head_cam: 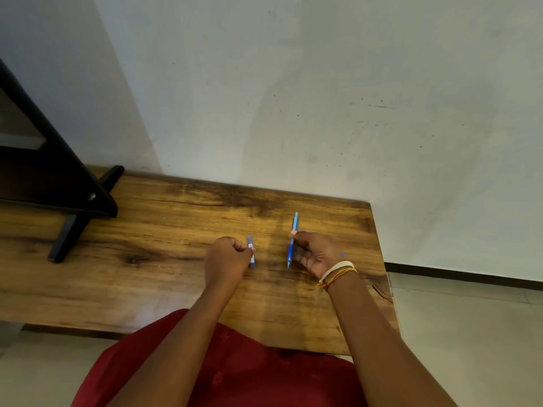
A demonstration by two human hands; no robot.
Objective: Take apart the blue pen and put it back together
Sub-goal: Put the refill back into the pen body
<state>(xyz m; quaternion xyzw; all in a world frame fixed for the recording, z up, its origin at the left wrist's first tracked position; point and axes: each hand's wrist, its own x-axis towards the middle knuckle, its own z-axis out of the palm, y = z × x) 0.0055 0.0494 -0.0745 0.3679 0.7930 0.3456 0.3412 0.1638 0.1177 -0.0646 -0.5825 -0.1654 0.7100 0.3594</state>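
So the blue pen is in two pieces right now, one in each of my hands, both held just over the wooden tabletop (176, 236). My right hand (316, 254) is pinched on the longer pen section (293, 239), the one with the writing tip pointing back toward me and the far end toward the wall. My left hand (227, 257) is curled tight around the short barrel piece (251, 251), which has a white label on it. Both pieces run roughly parallel, long axes going away from me, side by side with a clear gap between them. I can't tell which end of the short piece is the open one. My guess is the next bit needs the two lined up end to end rather than side by side.
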